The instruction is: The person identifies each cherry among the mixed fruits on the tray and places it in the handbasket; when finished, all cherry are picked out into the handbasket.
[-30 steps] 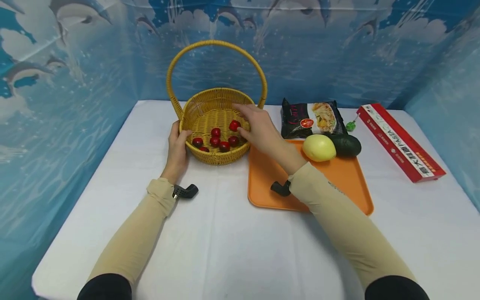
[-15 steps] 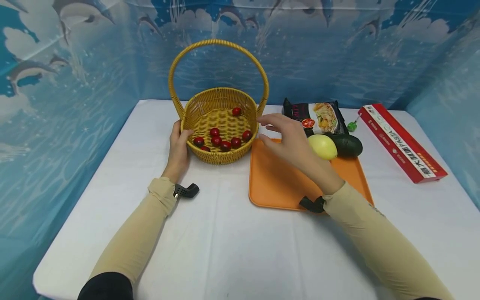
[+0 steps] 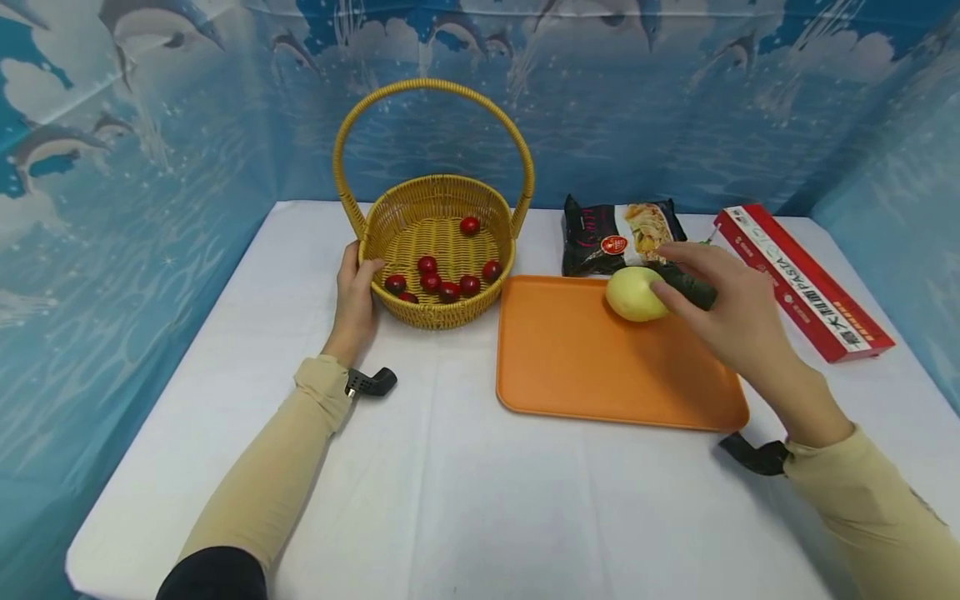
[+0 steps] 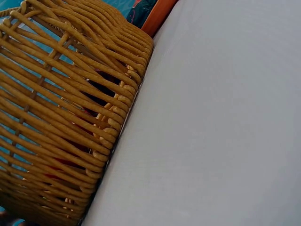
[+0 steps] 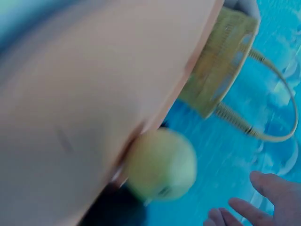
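Observation:
My left hand (image 3: pixel 354 302) grips the left side of a yellow wicker basket (image 3: pixel 442 316), its thumb over the rim and its fingers outside. Several dark red cherries (image 3: pixel 448 292) lie on the basket floor. In the left wrist view the woven wall (image 4: pixel 66 99) stands close to the camera. My right hand (image 3: pixel 738 312) hangs over the right part of the orange tray (image 3: pixel 592 367), thumb and fingers apart with nothing between them. Nearest to it are a pale yellow rounded fruit (image 3: pixel 633 296) and a dark green oblong piece (image 3: pixel 693 287), partly hidden behind the fingers.
A black noodle packet (image 3: pixel 588 237) lies behind the tray. At the right is a long red pasta box (image 3: pixel 806 287). The table (image 3: pixel 450 492) has a white cover, with a blue dolphin-print curtain (image 3: pixel 615 117) behind it.
My right hand has drawn out of the basket and moved right, over the tray to the fruit. A cherry has come to lie farther back in the basket. My left hand stays on the rim.

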Demonstrator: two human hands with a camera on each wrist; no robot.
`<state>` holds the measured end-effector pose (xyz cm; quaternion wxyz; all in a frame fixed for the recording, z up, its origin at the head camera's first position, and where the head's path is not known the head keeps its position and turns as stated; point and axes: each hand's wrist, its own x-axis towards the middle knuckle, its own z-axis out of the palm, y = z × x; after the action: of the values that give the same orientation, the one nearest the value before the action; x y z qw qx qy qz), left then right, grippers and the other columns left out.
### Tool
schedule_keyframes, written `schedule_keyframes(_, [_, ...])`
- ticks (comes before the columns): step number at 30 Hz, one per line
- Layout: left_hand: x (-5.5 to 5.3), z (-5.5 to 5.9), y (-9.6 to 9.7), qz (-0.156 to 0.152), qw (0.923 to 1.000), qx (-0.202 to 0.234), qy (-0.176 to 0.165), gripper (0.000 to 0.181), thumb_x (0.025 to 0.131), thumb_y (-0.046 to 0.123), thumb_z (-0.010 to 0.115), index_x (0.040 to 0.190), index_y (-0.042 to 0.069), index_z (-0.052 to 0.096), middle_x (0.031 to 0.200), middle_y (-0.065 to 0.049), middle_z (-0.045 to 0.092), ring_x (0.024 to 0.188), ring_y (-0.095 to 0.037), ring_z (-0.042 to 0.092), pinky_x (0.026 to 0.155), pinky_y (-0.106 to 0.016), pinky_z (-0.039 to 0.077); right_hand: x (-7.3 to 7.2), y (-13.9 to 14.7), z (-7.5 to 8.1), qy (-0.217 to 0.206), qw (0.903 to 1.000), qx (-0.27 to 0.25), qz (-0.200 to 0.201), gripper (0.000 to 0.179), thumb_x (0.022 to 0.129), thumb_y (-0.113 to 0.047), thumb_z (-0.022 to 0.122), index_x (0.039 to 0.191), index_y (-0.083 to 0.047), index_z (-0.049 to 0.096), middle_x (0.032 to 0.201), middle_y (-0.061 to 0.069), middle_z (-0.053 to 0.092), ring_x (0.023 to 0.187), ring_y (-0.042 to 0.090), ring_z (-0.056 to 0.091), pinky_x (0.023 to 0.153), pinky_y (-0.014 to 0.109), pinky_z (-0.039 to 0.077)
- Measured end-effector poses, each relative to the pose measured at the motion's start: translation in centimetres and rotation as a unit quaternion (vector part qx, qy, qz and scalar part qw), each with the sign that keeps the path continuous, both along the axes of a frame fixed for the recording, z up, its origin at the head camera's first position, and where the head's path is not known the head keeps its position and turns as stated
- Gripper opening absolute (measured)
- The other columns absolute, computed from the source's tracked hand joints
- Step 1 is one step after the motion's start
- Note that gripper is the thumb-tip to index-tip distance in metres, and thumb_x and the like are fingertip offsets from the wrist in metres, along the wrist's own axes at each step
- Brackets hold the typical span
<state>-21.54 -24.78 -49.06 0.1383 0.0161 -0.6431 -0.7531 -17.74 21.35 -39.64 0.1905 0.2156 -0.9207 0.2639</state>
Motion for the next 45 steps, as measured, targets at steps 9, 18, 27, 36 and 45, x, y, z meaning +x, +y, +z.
schedule_keyframes(9, [-0.2, 0.2, 0.1, -0.002, 0.9999, 0.012, -0.004, 0.062, 0.098, 0.016, 0.048, 0.158, 0.008, 0.038, 0.165, -0.014, 0.037, 0.152, -0.029, 0.038, 0.129, -0.042, 0.029, 0.2, 4.5, -2.0, -0.003, 0.9982, -0.001, -0.06, 0.057, 0.097, -0.028, 0.077, 0.147, -0.009, 0.061, 0.152, 0.022, 0.058, 0.144, 0.044, 0.049, 0.115, 0.069, 0.038])
schedule_keyframes(18, [-0.2, 0.1, -0.1, -0.007, 0.9999, 0.01, -0.005, 0.063, 0.099, 0.017, 0.046, 0.161, 0.01, 0.035, 0.165, -0.015, 0.036, 0.153, -0.031, 0.038, 0.129, -0.042, 0.03, 0.7, 6.8, -2.5, -0.058, 0.995, 0.018, -0.079, 0.072, 0.102, -0.036, 0.068, 0.163, -0.012, 0.039, 0.171, 0.019, 0.031, 0.157, 0.046, 0.026, 0.124, 0.073, 0.018])
schedule_keyframes(27, [0.0, 0.0, 0.0, -0.005, 1.0, -0.003, -0.006, 0.061, 0.1, 0.02, 0.047, 0.16, 0.012, 0.037, 0.164, -0.014, 0.038, 0.153, -0.029, 0.039, 0.129, -0.041, 0.03, 0.6, 7.4, -2.4, -0.087, 0.9916, 0.061, -0.073, 0.087, 0.1, -0.04, 0.069, 0.17, -0.017, 0.022, 0.177, 0.016, 0.01, 0.16, 0.048, 0.012, 0.122, 0.076, 0.014])
schedule_keyframes(36, [0.1, -0.5, 0.1, -0.004, 0.9999, -0.006, 0.008, 0.058, 0.103, 0.025, 0.048, 0.158, 0.009, 0.039, 0.161, -0.017, 0.039, 0.15, -0.031, 0.04, 0.128, -0.041, 0.03, 0.7, 7.7, -2.8, -0.071, 0.9919, 0.084, -0.064, 0.09, 0.099, -0.042, 0.07, 0.17, -0.017, 0.02, 0.177, 0.017, 0.007, 0.161, 0.047, 0.009, 0.126, 0.072, 0.009])
schedule_keyframes(45, [0.1, -0.7, 0.1, 0.003, 0.9998, -0.002, 0.018, 0.056, 0.107, 0.032, 0.049, 0.156, 0.007, 0.041, 0.159, -0.02, 0.041, 0.149, -0.033, 0.041, 0.128, -0.042, 0.029, 0.8, 8.0, -2.9, -0.078, 0.9901, 0.09, -0.075, 0.092, 0.099, -0.044, 0.07, 0.17, -0.017, 0.018, 0.178, 0.017, 0.003, 0.161, 0.049, 0.007, 0.125, 0.073, 0.005])
